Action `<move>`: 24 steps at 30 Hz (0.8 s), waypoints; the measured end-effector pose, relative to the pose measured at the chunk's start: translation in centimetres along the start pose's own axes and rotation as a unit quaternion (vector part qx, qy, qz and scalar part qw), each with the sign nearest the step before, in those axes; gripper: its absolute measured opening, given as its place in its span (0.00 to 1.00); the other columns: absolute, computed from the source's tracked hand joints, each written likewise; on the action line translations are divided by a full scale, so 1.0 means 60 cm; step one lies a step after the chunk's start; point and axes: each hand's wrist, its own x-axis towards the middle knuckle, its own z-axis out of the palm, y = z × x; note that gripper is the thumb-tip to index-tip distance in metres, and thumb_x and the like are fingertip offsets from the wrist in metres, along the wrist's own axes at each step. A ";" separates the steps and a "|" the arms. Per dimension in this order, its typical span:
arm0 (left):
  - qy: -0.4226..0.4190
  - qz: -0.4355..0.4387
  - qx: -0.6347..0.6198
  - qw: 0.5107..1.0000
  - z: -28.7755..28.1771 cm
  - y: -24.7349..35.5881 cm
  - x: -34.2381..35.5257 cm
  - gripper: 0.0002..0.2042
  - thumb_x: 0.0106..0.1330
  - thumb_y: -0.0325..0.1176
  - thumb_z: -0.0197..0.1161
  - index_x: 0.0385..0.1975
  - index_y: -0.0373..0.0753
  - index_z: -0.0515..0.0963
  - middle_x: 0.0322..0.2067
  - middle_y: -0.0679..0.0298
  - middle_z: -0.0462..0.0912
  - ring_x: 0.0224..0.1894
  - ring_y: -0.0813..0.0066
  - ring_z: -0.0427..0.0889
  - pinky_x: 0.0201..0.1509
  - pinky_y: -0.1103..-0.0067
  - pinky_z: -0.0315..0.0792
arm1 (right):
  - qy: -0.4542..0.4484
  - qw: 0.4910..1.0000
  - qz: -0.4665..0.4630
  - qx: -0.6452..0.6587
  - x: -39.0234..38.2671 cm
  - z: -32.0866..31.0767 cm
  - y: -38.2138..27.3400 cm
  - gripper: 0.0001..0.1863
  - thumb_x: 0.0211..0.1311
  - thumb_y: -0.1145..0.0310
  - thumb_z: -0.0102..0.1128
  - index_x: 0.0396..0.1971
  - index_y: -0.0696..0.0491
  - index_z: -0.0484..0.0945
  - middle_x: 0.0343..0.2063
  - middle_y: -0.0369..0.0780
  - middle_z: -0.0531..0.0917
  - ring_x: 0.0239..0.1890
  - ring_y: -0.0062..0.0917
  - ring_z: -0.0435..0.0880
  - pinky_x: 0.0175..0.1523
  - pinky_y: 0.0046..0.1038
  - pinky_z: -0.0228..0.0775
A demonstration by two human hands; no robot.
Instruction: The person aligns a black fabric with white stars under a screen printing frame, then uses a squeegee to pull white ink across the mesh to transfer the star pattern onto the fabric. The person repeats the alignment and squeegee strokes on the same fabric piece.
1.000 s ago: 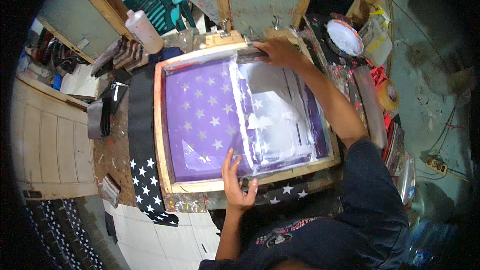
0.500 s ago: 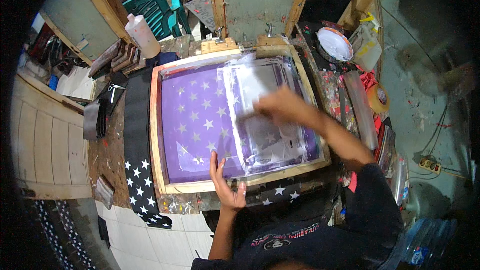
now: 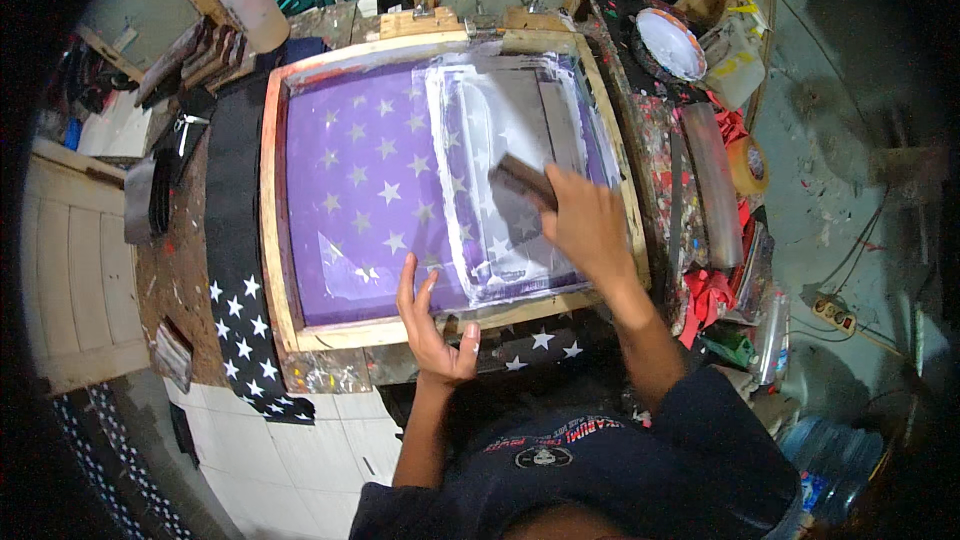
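Observation:
A wooden-framed printing screen lies on the work table, its purple mesh patterned with pale stars. White ink borders a greyish rectangle on the mesh's right half. My right hand grips a dark squeegee over that rectangle; the squeegee's lower edge is hard to make out. At the frame's near side is my left hand, its fingers stretched up over the wooden edge and the thumb apart. Black fabric with white stars runs along the screen's left side, and similar starred fabric shows below the near edge.
Clamps hold the screen's far side. A translucent bottle stands far left, near scissors. To the right are a tub of white ink, a tape roll and red cloth. A power strip lies farther right.
My right hand has turned and the squeegee now shows clearly, tilted over the inked area. My left hand stays by the near edge. The whole view has shifted slightly.

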 end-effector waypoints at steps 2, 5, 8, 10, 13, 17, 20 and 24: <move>0.006 0.010 0.001 1.000 0.001 -0.007 0.004 0.32 0.64 0.48 0.55 0.61 0.27 0.66 0.67 0.35 0.59 0.71 0.41 0.59 0.73 0.55 0.52 | -0.040 0.999 0.002 0.013 -0.046 -0.012 -0.028 0.14 0.54 0.68 0.62 0.41 0.53 0.75 0.30 0.50 0.83 0.35 0.51 0.84 0.41 0.50 0.75; 0.014 0.014 -0.017 1.000 0.007 -0.006 0.001 0.31 0.63 0.44 0.57 0.61 0.26 0.66 0.68 0.35 0.59 0.70 0.40 0.60 0.72 0.55 0.52 | -0.088 0.995 -0.038 0.029 -0.051 -0.013 -0.026 0.16 0.57 0.59 0.67 0.40 0.53 0.76 0.29 0.49 0.83 0.36 0.51 0.83 0.39 0.48 0.72; 0.014 0.029 -0.019 0.999 0.004 -0.002 0.008 0.31 0.61 0.37 0.61 0.60 0.24 0.65 0.68 0.35 0.58 0.69 0.40 0.60 0.72 0.56 0.53 | -0.133 0.981 -0.135 0.039 0.008 -0.025 -0.006 0.17 0.56 0.59 0.68 0.39 0.52 0.76 0.29 0.48 0.83 0.36 0.50 0.83 0.39 0.48 0.73; 0.016 0.025 -0.007 1.000 0.003 -0.005 0.011 0.31 0.60 0.37 0.61 0.61 0.25 0.65 0.68 0.36 0.58 0.70 0.40 0.59 0.72 0.56 0.53 | -0.146 0.963 -0.225 0.023 0.056 -0.021 0.012 0.17 0.55 0.59 0.69 0.39 0.52 0.76 0.29 0.48 0.84 0.36 0.50 0.83 0.39 0.47 0.73; 0.006 0.024 -0.004 1.000 0.001 0.002 0.011 0.31 0.60 0.36 0.61 0.62 0.26 0.64 0.68 0.36 0.57 0.70 0.40 0.58 0.72 0.56 0.52 | -0.155 0.954 -0.255 0.023 0.091 -0.031 0.023 0.17 0.52 0.62 0.70 0.40 0.51 0.77 0.29 0.48 0.84 0.36 0.50 0.83 0.39 0.47 0.73; 0.010 0.024 0.014 1.000 -0.001 0.002 0.007 0.30 0.63 0.37 0.58 0.63 0.28 0.64 0.69 0.37 0.57 0.71 0.42 0.58 0.74 0.56 0.50 | -0.119 0.966 -0.227 -0.005 0.013 -0.030 0.009 0.20 0.49 0.68 0.69 0.44 0.51 0.75 0.33 0.45 0.84 0.36 0.48 0.84 0.39 0.45 0.74; 0.011 0.023 0.005 1.000 0.005 -0.003 0.005 0.29 0.63 0.38 0.57 0.63 0.29 0.64 0.69 0.38 0.58 0.72 0.43 0.57 0.74 0.56 0.50 | -0.126 0.977 -0.169 0.020 -0.064 -0.026 0.008 0.24 0.48 0.68 0.69 0.47 0.51 0.74 0.33 0.45 0.83 0.36 0.47 0.84 0.40 0.46 0.75; 0.006 0.028 0.006 1.000 0.006 0.000 0.006 0.30 0.61 0.35 0.58 0.63 0.29 0.64 0.69 0.39 0.58 0.72 0.43 0.57 0.74 0.56 0.50 | -0.150 0.969 -0.189 0.047 -0.063 -0.028 0.020 0.25 0.50 0.63 0.70 0.50 0.51 0.77 0.34 0.47 0.84 0.37 0.48 0.84 0.44 0.47 0.74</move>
